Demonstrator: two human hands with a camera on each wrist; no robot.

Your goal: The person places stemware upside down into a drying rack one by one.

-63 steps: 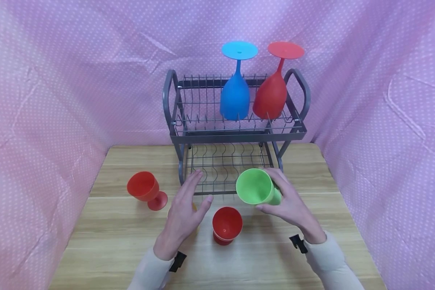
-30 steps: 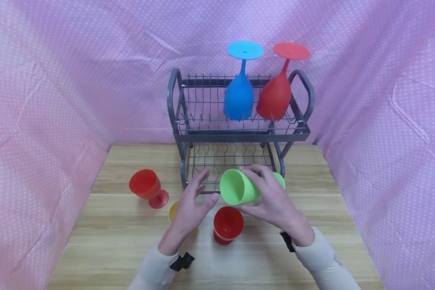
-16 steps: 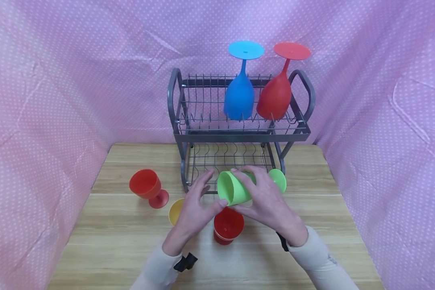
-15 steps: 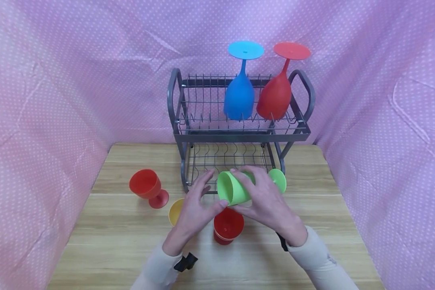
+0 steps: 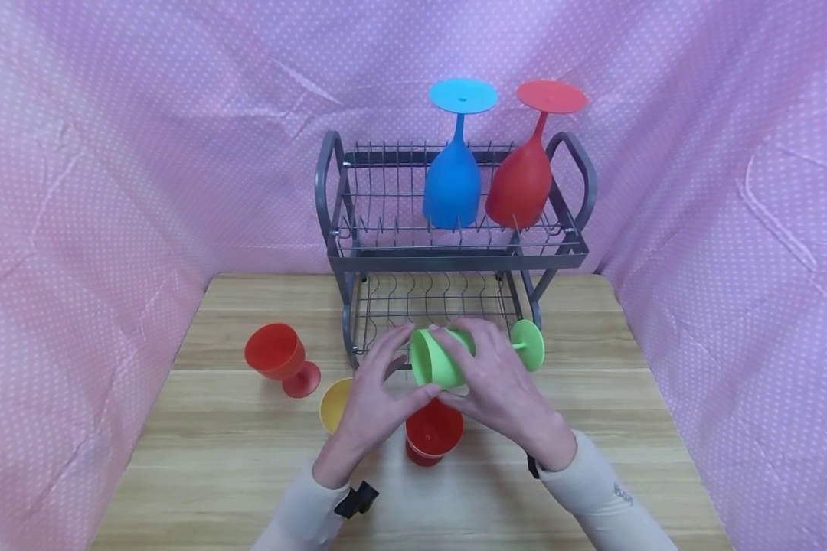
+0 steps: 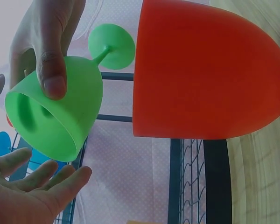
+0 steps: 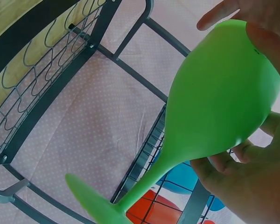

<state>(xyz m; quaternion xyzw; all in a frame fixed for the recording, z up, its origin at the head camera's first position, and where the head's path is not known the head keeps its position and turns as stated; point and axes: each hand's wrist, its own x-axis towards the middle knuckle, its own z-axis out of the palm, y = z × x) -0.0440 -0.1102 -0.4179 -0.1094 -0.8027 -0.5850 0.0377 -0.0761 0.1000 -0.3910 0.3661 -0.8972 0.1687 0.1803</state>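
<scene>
My right hand (image 5: 506,386) grips a green plastic goblet (image 5: 442,366) round its bowl, above the table. The goblet lies tilted on its side, mouth to the left and foot out to the right. In the right wrist view, fingers and thumb wrap the bowl (image 7: 219,93), and the stem runs down to the foot. My left hand (image 5: 372,402) is spread at the goblet's rim, holding nothing; the left wrist view has its fingers (image 6: 42,184) extended just below the mouth. Beneath the hands stands a red goblet (image 5: 434,432). A yellow cup (image 5: 334,407) is partly hidden behind my left hand.
A dark two-tier dish rack (image 5: 455,263) stands at the back. Its upper tier bears an upside-down blue goblet (image 5: 452,187) and a leaning, upside-down red goblet (image 5: 520,184). Another red goblet (image 5: 273,352) is on the wooden table (image 5: 200,459) at left. Pink dotted cloth (image 5: 110,191) surrounds the table.
My right hand has brought the green goblet leftward and tipped it from mouth-up to sideways. My left hand has shifted right, up to its rim, uncovering more of the yellow cup.
</scene>
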